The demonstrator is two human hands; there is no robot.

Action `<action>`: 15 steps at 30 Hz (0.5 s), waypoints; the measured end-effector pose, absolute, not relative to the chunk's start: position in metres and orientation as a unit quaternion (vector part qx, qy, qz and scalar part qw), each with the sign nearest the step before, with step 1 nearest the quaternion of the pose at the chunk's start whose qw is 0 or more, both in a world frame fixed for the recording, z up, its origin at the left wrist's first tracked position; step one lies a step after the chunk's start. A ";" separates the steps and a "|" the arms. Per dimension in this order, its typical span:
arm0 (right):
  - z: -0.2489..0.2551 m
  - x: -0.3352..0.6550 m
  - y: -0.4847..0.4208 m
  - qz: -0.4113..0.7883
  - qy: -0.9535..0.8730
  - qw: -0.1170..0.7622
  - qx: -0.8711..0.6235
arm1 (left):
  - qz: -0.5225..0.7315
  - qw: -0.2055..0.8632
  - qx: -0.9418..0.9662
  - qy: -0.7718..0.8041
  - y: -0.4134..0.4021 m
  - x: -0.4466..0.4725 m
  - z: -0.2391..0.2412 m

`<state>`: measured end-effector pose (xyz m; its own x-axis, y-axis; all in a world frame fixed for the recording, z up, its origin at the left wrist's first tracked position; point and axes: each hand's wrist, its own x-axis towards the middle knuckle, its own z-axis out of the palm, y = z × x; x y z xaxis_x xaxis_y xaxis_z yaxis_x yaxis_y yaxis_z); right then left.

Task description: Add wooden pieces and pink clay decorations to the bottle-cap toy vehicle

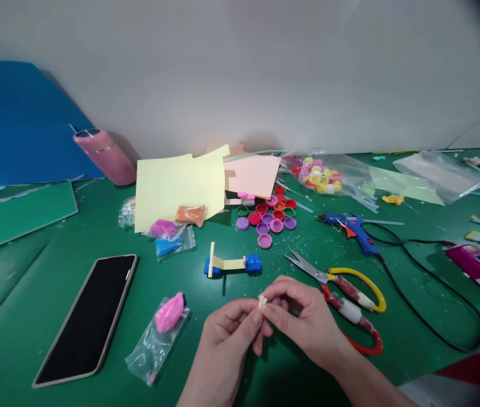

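a small cream piece point(262, 302) is pinched between the fingertips of the left hand point(226, 333) and the right hand point(303, 322), just left of the scissors point(341, 294). the fingers of both hands are curled in tight around it.

far left of the scissors, a clear bag point(146, 353) is laid flat on the green table point(53, 254), and a lump of pink clay point(169, 312) is kept in its top end. up and left of the scissors, more small bags point(174, 234) are piled, with pink, blue and orange clay inside. behind the scissors, near the wall, a big clear bag point(350, 167) is filled with coloured caps point(318, 175). whether its mouth is open cannot be told. loose caps point(267, 217) are spread just behind the scissor tips.

the right hand is seen very near the red scissor handle. a bare strip of table is left between the hands and the blue block piece point(231, 264), left of the scissor tips. a black cord point(435, 294) is looped right of the scissors. a phone point(89, 316) is laid furthest left.
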<state>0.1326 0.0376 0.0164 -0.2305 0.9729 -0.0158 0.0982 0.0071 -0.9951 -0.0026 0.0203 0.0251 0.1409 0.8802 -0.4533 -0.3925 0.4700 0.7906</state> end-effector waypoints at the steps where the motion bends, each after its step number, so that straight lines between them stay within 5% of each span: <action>1: 0.017 0.132 0.038 0.529 -0.578 0.414 -0.464 | 0.448 0.712 0.252 0.479 0.020 -0.003 0.025; 15: 0.017 0.125 0.035 0.530 -0.563 0.407 -0.487 | 0.458 0.706 0.238 0.485 0.018 0.002 0.022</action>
<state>0.1247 0.0347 0.0168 -0.1941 0.9792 -0.0583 0.1177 -0.0357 -0.9924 0.0018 0.0177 0.0217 0.1102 0.8772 -0.4672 -0.4152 0.4678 0.7803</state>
